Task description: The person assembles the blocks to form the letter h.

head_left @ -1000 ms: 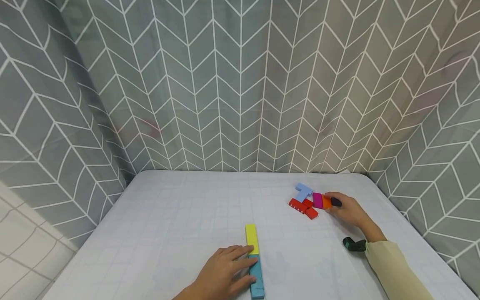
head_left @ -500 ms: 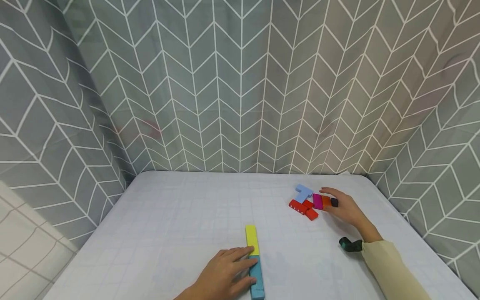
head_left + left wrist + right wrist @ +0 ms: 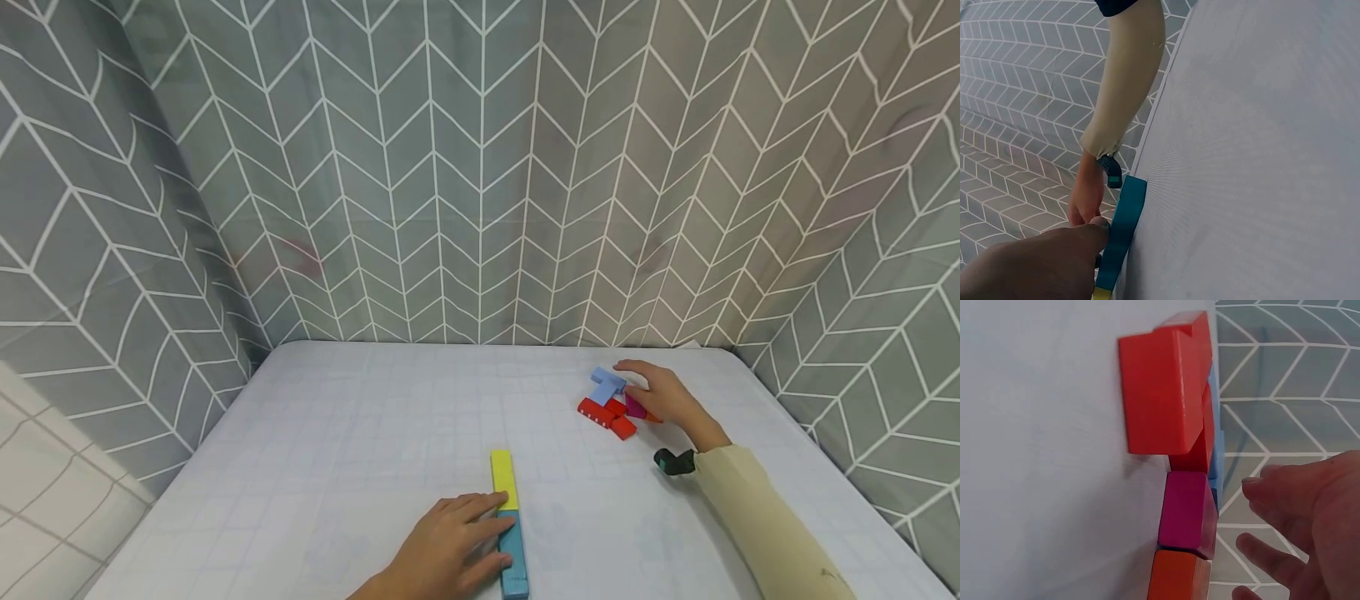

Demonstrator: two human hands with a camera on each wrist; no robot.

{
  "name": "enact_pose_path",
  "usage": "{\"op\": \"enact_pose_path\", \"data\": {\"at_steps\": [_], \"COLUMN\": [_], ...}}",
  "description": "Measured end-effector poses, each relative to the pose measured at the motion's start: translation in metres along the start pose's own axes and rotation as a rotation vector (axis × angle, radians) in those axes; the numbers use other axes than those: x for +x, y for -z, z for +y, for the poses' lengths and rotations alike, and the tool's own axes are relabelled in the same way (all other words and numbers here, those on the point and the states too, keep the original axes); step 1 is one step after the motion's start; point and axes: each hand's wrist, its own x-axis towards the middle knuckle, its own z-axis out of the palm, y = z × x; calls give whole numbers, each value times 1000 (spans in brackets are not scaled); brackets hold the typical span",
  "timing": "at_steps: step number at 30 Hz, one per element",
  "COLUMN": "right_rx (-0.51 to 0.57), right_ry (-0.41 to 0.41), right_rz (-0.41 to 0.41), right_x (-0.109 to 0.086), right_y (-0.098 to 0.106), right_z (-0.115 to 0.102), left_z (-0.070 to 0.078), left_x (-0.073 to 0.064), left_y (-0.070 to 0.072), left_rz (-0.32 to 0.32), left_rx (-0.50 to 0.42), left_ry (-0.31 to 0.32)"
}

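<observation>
My left hand (image 3: 450, 546) rests its extended fingers along a straight row of a yellow block (image 3: 503, 468) and a teal block (image 3: 513, 554). In the left wrist view its fingertip touches the side of the teal block (image 3: 1124, 231). My right hand (image 3: 666, 398) hovers with fingers apart over a cluster of blocks, holding nothing. Below and beside it lie a light blue branched block (image 3: 606, 388), a magenta block (image 3: 633, 407) and a partly covered orange block (image 3: 654, 418). Red blocks (image 3: 595, 412) adjoin them; the right wrist view shows red (image 3: 1157, 394), magenta (image 3: 1184, 509) and orange (image 3: 1172, 575) close up.
The white-covered table (image 3: 360, 433) spreads between both hands. Grey herringbone curtains (image 3: 480, 208) stand behind it and along both sides. A dark wrist device (image 3: 673, 462) sits by the right sleeve (image 3: 757, 508).
My right hand has left the orange and black blocks and moved left, above the magenta and light blue ones. The black block is now hidden. My left hand stays put.
</observation>
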Motion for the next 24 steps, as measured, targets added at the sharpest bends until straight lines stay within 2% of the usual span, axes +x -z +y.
{"op": "enact_pose_path", "data": {"at_steps": [6, 13, 17, 24], "right_rx": [-11, -53, -80, -48], "right_ry": [64, 105, 81, 8], "right_rz": [-85, -208, -220, -237], "right_x": [14, 21, 24, 23], "right_y": [-4, -6, -6, -4], "right_z": [0, 1, 1, 2], "left_z": [0, -1, -1, -1], "left_x": [-1, 0, 0, -1], "left_y": [0, -1, -1, -2], "left_rz": [10, 20, 14, 21], "left_rx": [4, 11, 17, 21], "left_ry": [-6, -25, -18, -19]}}
